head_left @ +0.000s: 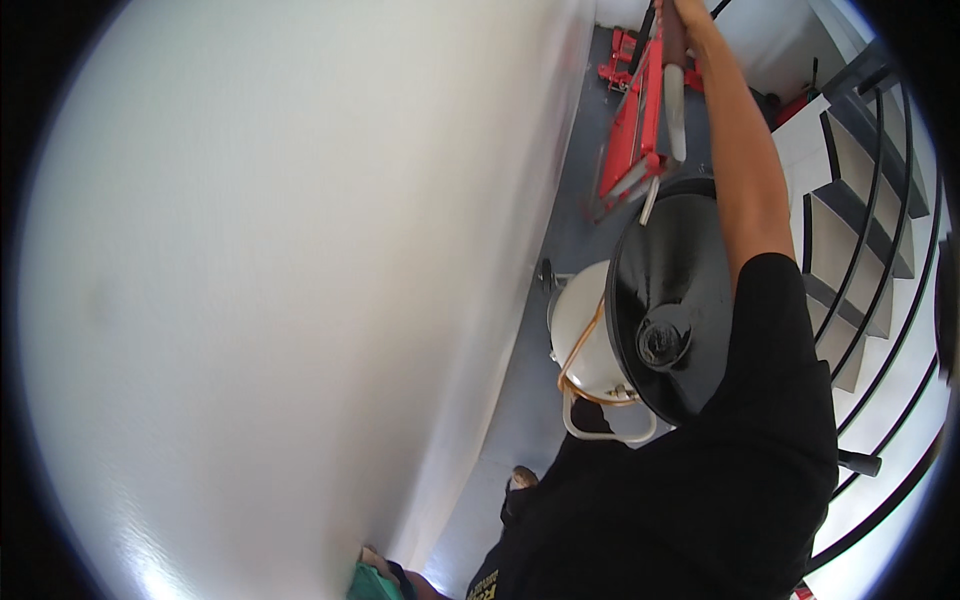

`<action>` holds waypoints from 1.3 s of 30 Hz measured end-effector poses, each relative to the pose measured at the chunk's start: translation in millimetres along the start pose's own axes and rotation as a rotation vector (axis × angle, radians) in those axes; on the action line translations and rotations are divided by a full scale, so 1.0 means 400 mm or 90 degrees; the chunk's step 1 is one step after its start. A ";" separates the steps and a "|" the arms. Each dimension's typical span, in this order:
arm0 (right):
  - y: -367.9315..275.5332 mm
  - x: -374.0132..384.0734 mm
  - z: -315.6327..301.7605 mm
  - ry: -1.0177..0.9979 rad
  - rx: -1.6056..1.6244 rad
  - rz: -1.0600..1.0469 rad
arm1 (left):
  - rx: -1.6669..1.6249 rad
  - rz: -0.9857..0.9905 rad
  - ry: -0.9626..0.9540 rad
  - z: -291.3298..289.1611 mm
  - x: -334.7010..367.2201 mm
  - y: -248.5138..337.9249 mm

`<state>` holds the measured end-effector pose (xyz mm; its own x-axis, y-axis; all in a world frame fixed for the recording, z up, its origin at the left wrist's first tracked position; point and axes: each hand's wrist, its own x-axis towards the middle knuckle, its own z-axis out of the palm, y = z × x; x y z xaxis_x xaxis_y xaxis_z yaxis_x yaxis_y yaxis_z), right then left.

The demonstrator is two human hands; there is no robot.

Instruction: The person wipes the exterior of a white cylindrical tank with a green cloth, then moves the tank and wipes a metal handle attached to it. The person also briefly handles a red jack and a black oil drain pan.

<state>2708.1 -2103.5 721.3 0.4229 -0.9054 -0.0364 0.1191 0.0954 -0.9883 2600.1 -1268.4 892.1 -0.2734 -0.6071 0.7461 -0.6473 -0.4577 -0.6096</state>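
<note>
At the top, my right hand [690, 14] reaches far forward, its fingers partly cut off by the picture's edge. It is closed around the upper end of a red metal frame [632, 125] with a grey rail, which hangs tilted and slightly blurred. My left hand [371, 557], low down beside the white wall [300, 250], wears a dark band at the wrist and holds a bunched green cloth [374, 583]. Most of its fingers are hidden. Under my right arm stands a white tank [585, 335] with a wide black funnel bowl [690, 270] and an orange-brown hose [580, 350].
Curved stairs [850, 240] with black handrails [870, 230] rise on the right. A red floor jack [620, 60] is on the grey floor [510, 410] at the far end. The tank has a pale tube handle [610, 437] and a small wheel [546, 275] near the wall.
</note>
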 end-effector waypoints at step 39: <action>-0.270 -0.450 0.202 -0.317 -0.845 -0.314 | -0.073 -0.012 -0.064 -0.165 -0.157 -0.013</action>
<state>2691.8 -1917.5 846.6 0.8703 -0.4790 0.1145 -0.4273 -0.8500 -0.3082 2573.8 -1185.2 866.0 -0.1908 -0.6639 0.7231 -0.7305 -0.3961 -0.5564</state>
